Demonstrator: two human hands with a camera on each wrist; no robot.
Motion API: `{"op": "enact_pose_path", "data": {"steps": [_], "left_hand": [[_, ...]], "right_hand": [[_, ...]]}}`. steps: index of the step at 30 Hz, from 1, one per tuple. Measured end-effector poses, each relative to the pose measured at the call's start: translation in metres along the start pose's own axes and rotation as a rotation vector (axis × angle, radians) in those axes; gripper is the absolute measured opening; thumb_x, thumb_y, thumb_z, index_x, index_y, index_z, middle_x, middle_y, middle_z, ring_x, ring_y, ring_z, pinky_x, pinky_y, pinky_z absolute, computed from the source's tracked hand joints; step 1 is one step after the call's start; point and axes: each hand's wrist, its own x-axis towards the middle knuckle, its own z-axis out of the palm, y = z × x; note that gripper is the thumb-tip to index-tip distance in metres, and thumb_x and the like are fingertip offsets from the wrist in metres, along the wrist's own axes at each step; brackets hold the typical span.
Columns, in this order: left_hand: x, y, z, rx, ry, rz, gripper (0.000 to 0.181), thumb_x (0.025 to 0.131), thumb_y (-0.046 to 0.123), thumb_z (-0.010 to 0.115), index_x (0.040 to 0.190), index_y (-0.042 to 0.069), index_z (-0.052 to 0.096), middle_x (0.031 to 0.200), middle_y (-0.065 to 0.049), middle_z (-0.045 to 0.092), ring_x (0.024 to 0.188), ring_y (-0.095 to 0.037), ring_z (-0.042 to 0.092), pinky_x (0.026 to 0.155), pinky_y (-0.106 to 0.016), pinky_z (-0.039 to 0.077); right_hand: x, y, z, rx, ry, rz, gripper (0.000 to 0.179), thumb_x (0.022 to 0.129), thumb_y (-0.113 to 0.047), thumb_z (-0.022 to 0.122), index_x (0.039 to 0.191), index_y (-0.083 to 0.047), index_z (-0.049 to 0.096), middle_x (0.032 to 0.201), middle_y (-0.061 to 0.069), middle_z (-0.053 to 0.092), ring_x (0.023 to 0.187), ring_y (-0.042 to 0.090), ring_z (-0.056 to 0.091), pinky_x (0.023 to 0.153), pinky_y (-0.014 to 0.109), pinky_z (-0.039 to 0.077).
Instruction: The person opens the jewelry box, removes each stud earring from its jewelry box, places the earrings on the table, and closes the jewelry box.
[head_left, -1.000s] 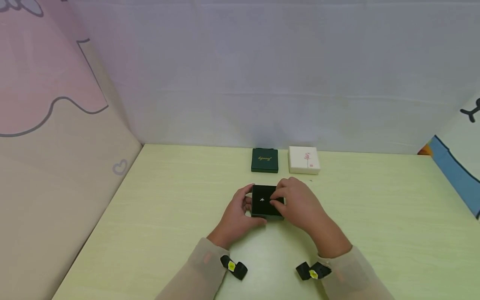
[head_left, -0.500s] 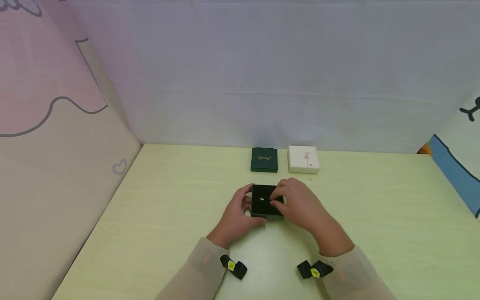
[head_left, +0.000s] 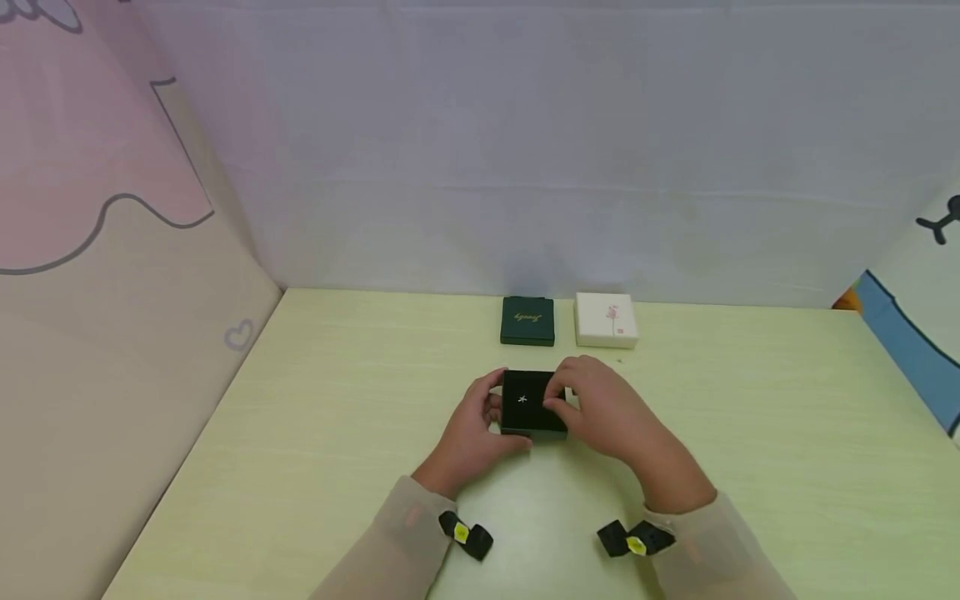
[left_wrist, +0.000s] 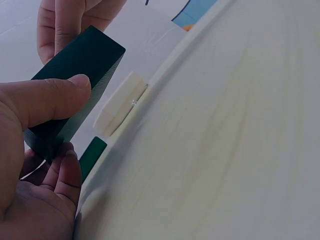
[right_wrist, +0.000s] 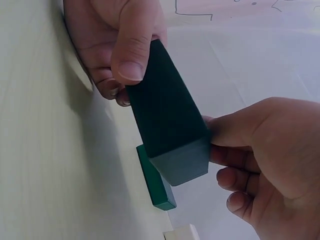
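A small dark green jewellery box (head_left: 551,433) with a black insert (head_left: 525,417) faces up, its lid off. On the insert sits a tiny silvery star-shaped piece (head_left: 522,399). My left hand (head_left: 478,429) grips the box from the left, thumb (left_wrist: 60,97) along its near side and fingers behind. My right hand (head_left: 600,408) is over the box's right part, thumb and forefinger bent close together at the insert. Whatever may be between those fingertips is hidden. In the right wrist view the right hand's other fingers (right_wrist: 240,200) curl beside the box (right_wrist: 167,105).
A dark green lid (head_left: 527,322) with gold lettering lies at the back of the pale table (head_left: 337,400). Right of it stands a white box (head_left: 606,320) with a pink flower print. A pale cloth wall (head_left: 525,150) rises behind the table.
My right hand has shifted slightly right, and its fingertips have drawn a little away from the star-shaped piece. My left hand and the box stay nearly in place.
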Motion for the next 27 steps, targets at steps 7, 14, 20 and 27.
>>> {"op": "enact_pose_path", "data": {"steps": [7,14,20,27], "left_hand": [[-0.0002,-0.0013,-0.0001,0.002,-0.003,-0.009,0.102,0.077,0.007,0.091,0.16,0.014,0.031,0.12,-0.006,0.059,0.101,-0.02,0.063,0.102,-0.043,0.045],[-0.0006,0.0007,-0.0003,-0.011,-0.005,-0.018,0.103,0.077,0.005,0.091,0.16,0.013,0.031,0.12,-0.007,0.06,0.101,-0.02,0.064,0.103,-0.044,0.044],[-0.0011,0.0008,0.0001,-0.029,-0.013,-0.017,0.103,0.077,0.006,0.091,0.16,0.014,0.031,0.121,-0.007,0.06,0.102,-0.021,0.064,0.103,-0.043,0.045],[-0.0018,0.0033,-0.0001,-0.039,-0.011,-0.014,0.102,0.078,0.005,0.09,0.161,0.013,0.031,0.122,-0.007,0.06,0.103,-0.021,0.064,0.103,-0.042,0.045]], "right_hand": [[-0.0003,0.0003,-0.0009,0.017,-0.006,0.007,0.005,0.095,-0.014,0.075,0.09,-0.015,0.073,0.096,-0.003,0.064,0.098,0.024,0.06,0.09,0.045,0.05],[-0.0011,0.001,-0.0015,0.023,0.0,0.027,0.005,0.096,-0.015,0.075,0.091,-0.016,0.074,0.096,-0.003,0.064,0.098,0.025,0.06,0.09,0.045,0.051],[0.0005,0.0035,0.0004,0.026,0.01,0.023,0.005,0.097,-0.016,0.074,0.092,-0.017,0.074,0.096,-0.004,0.063,0.094,0.021,0.058,0.087,0.044,0.05],[0.0039,0.007,-0.0001,0.09,0.055,0.043,0.004,0.098,-0.017,0.073,0.094,-0.016,0.074,0.098,-0.005,0.064,0.091,0.018,0.056,0.083,0.042,0.05]]}}
